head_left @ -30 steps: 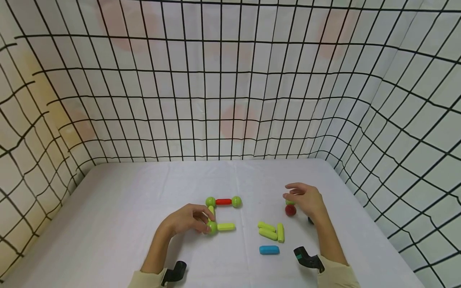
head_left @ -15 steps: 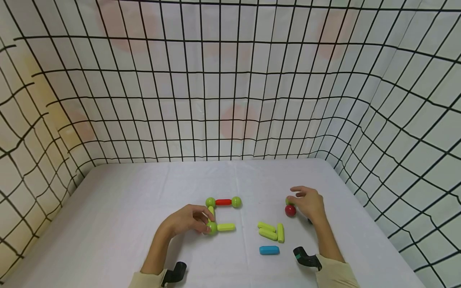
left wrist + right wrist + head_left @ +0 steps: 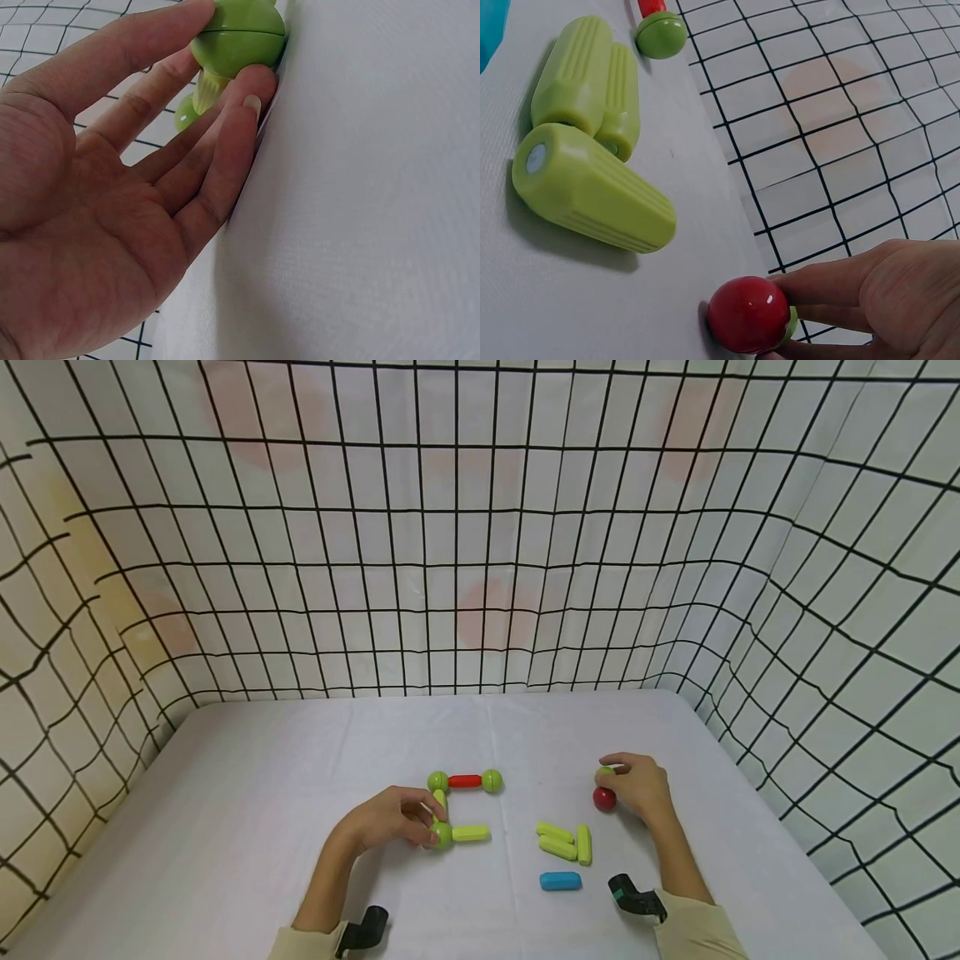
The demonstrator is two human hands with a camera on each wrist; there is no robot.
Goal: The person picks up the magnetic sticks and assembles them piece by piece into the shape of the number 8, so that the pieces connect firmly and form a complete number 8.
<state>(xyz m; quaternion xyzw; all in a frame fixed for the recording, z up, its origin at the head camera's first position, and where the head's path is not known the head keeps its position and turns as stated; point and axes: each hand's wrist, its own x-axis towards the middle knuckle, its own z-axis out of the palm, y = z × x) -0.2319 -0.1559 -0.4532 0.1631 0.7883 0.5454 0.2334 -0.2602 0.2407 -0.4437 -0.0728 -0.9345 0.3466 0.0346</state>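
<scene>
The left hand [image 3: 393, 815] pinches a green corner ball [image 3: 442, 836] whose lime stick [image 3: 472, 833] points its long axis rightward, while the right hand [image 3: 642, 785], well apart, grips a second green ball [image 3: 604, 772] just beyond a red ball [image 3: 604, 799]

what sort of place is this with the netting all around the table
Probably an indoor recording or test booth, though the wider room isn't visible. The signs are a white-covered table, black grid netting along its back and sides, and a black device at each cuff.
</scene>
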